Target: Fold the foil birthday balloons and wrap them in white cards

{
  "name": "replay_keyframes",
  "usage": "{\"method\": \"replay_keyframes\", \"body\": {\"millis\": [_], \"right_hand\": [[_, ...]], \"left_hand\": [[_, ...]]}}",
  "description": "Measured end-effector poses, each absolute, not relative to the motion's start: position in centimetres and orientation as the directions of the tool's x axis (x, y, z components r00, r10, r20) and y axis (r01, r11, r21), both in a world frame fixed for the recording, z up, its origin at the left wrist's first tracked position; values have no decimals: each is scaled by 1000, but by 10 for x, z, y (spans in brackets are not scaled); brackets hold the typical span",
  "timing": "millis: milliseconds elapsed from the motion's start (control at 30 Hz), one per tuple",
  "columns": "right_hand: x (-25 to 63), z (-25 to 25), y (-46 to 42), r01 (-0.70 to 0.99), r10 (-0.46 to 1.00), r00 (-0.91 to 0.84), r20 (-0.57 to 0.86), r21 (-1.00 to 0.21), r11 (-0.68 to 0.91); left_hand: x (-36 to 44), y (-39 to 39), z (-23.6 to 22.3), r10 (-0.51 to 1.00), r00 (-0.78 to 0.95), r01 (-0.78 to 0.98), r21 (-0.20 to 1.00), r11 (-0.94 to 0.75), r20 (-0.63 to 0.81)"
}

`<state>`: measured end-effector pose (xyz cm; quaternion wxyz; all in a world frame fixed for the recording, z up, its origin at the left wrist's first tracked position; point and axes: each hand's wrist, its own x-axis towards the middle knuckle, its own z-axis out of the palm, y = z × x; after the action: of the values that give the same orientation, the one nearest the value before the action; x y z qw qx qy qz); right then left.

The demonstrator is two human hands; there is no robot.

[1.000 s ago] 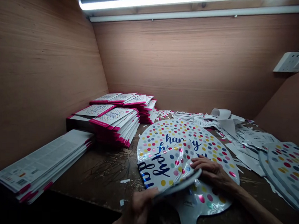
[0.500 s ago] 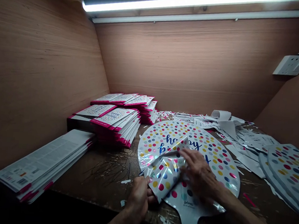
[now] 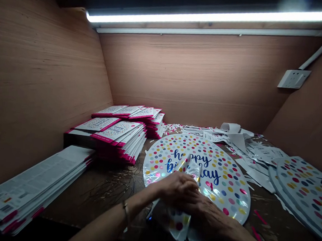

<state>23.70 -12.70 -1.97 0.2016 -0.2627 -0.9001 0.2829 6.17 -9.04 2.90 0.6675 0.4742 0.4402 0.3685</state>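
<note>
Both hands meet over a crumpled foil (image 3: 179, 226) on the bench (image 3: 110, 200).
The foil lies over the near part of a flat balloon (image 3: 230, 181), spreading out above and below the hands. The left hand (image 3: 176, 186) has its fingers bent and overlaps the right hand (image 3: 208, 211), whose fingers are mostly hidden; I cannot tell whether either one pinches the foil or only presses it. By its shine and creases, the foil should be very light, limp and slick, apt to slide over the equally glossy balloon beneath, and probably easy to crease or nick. A broad, flat palm on the folded layers looks the safest hold, with a soft pinch at a doubled edge rather than a single ply.
</note>
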Motion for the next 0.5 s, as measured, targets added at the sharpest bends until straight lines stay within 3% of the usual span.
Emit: {"method": "replay_keyframes", "body": {"millis": [67, 167, 300, 500], "right_hand": [[239, -21, -123, 336, 666, -735, 126, -786, 519], [245, -25, -106, 248, 850, -517, -101, -968, 35], [251, -28, -69, 174, 913, -276, -301, -950, -260], [246, -38, -32, 193, 817, -64, -573, -810, -554]], "left_hand": [[64, -60, 14, 861, 437, -60, 947, 314, -258], [56, -36, -4, 841, 468, -104, 929, 356, -270], [47, -32, -15, 880, 401, -153, 929, 337, -253], [60, -20, -37, 952, 103, -99, 950, 298, -288]]}}
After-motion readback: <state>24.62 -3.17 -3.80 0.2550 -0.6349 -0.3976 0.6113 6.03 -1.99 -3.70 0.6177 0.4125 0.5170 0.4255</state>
